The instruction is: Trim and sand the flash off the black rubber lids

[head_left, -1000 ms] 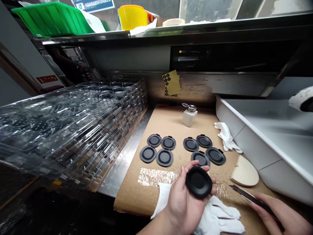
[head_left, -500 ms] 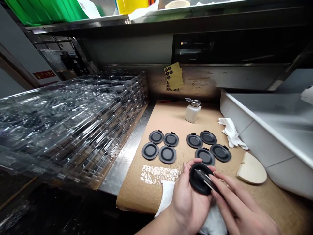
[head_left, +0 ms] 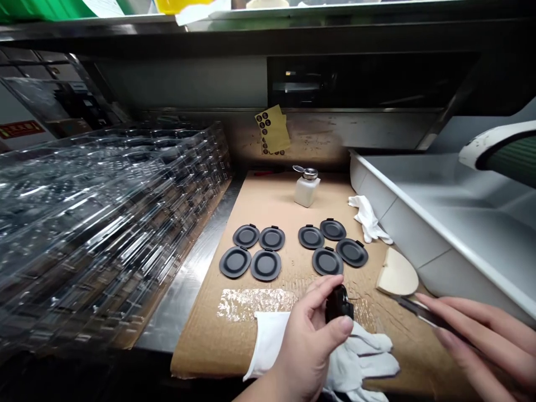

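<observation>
My left hand (head_left: 307,335) is closed around a small black round lid-like part (head_left: 336,304), now tilted so that mostly its rim and glossy side show. My right hand (head_left: 481,340), at the lower right, grips a slim dark pair of tweezers (head_left: 431,317) with a silvery edge. The tip points left, close by the front edge of a cream half-round pad (head_left: 397,272). Under my left hand lies a white glove (head_left: 362,357). Several similar black parts (head_left: 266,264) rest in two groups on the cardboard (head_left: 268,195), beyond my left hand.
A white pump bottle (head_left: 307,188) stands at the back. Stacked clear plastic trays (head_left: 167,184) fill the left side. At right are a white bin (head_left: 389,195) and another white glove (head_left: 367,218). Sticker sheets (head_left: 274,129) hang behind, below a shelf (head_left: 251,28).
The tweezers in my right hand have moved away from the black part, right toward the pad. My left hand has turned the part from face-up to on edge. The view has swung right.
</observation>
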`<state>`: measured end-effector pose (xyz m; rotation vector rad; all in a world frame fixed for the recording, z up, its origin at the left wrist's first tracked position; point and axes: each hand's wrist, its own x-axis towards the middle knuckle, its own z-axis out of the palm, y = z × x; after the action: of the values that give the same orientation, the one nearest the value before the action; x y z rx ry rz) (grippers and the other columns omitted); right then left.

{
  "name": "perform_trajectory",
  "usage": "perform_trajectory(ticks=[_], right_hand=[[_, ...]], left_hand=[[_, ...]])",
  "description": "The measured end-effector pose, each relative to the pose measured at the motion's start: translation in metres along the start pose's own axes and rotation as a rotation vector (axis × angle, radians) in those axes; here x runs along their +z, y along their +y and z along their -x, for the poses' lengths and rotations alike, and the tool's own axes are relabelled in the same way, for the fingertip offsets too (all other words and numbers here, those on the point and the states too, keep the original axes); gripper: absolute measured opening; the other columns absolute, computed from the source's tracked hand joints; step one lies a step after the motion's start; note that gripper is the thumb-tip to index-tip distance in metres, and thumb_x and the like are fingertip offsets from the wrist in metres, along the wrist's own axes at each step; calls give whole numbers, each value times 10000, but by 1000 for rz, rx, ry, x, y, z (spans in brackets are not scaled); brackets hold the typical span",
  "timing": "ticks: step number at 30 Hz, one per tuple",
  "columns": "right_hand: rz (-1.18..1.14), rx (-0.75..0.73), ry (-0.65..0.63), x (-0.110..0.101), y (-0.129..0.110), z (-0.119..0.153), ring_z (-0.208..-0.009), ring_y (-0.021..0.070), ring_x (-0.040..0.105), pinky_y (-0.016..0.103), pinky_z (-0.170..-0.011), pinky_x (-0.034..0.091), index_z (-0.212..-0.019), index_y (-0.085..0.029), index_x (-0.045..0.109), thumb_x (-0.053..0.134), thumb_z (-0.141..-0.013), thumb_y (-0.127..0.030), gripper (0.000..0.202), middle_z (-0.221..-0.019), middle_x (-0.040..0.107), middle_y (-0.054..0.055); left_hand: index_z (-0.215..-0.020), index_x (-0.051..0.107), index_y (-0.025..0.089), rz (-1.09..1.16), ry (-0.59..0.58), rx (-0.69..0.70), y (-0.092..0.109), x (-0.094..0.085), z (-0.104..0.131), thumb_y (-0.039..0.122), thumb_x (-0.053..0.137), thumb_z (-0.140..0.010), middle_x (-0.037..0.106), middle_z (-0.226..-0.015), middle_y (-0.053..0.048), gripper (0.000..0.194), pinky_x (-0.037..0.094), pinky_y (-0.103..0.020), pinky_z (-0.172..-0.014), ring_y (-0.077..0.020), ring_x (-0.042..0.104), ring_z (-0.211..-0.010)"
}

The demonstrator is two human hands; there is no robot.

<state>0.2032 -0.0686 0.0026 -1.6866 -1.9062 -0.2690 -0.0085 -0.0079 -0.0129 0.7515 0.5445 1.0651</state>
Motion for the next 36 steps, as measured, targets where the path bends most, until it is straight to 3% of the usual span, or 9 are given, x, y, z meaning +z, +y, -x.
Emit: perform_trajectory(ticks=[3,7,13,22,31,36], right_hand=[[81,-161,-107,-11,-6,0,-896,162,594,294,-795,480,-1192,-359,482,416,-821,-411,380,-1129,554,-13],[251,-254,-140,-20,-14,-5,-859,161,593,275,-708,470,-1157,-312,517,426,-828,-347,343,-1094,574,19],[377,-383,-169,-23,-18,-11,-849,208,569,301,-627,428,-1127,-264,528,394,-794,-266,360,-1030,582,66],[417,-433,-168,-17,-16,-7,-828,262,544,350,-602,350,-1037,-226,547,401,-754,-259,320,-990,582,102],[397,-439,-148,-20,-21,-10,-730,218,557,330,-568,340,-985,-235,578,386,-770,-239,288,-945,615,72],[287,-331,-128,-19,-9,-12,-774,146,584,246,-577,418,-1114,-273,533,392,-825,-323,325,-987,610,16]], left_hand=[[-1098,597,258,-250,1,56,0,2,-1,192,706,-625,451,-1257,-48,489,219,-334,-1051,-227,365,-1216],[-1092,603,277,-491,18,94,1,8,0,219,698,-640,455,-1218,-49,465,270,-339,-1026,-233,389,-1181],[-1093,600,295,-630,46,103,-1,12,3,211,694,-642,460,-1206,-43,468,292,-336,-1011,-232,400,-1160],[-1092,595,298,-729,67,127,-3,14,4,219,679,-659,459,-1200,-36,448,291,-336,-1012,-225,396,-1159],[-1091,596,301,-749,78,132,-3,15,3,251,684,-657,462,-1194,-37,446,294,-337,-1007,-224,408,-1146],[-1085,603,293,-691,96,120,-3,15,3,240,686,-653,465,-1196,-37,444,294,-334,-1008,-228,407,-1152]])
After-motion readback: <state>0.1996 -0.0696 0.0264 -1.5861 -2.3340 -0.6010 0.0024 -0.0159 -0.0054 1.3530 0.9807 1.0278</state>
